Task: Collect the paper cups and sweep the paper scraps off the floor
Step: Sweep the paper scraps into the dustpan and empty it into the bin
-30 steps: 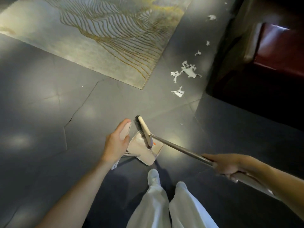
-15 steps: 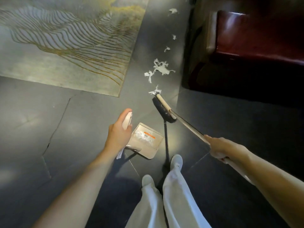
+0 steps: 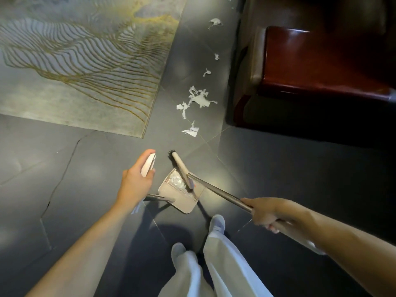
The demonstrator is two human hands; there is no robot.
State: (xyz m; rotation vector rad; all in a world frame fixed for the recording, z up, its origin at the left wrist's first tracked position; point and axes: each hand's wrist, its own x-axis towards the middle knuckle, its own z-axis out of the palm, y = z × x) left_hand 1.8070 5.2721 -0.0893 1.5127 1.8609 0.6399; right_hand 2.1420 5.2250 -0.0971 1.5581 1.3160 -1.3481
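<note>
Broom head (image 3: pixel 182 169) back at dustpan (image 3: pixel 184 200) (some paper inside). Left hand (image 3: pixel 135 183) grips dustpan handle, right hand (image 3: pixel 265 213) broom pole (image 3: pixel 216 190). Paper scraps (image 3: pixel 199 99) beside rug (image 3: pixel 85 71) unswept; cups unseen.

Loose white trousers (image 3: pixel 225 264); pale shoes (image 3: pixel 217 224); forearms (image 3: pixel 90 239) bare.

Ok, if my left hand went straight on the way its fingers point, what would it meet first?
Nothing close: beyond the left hand lies bare floor, then probably the paper scraps beside the rug. Depth is unclear.
</note>
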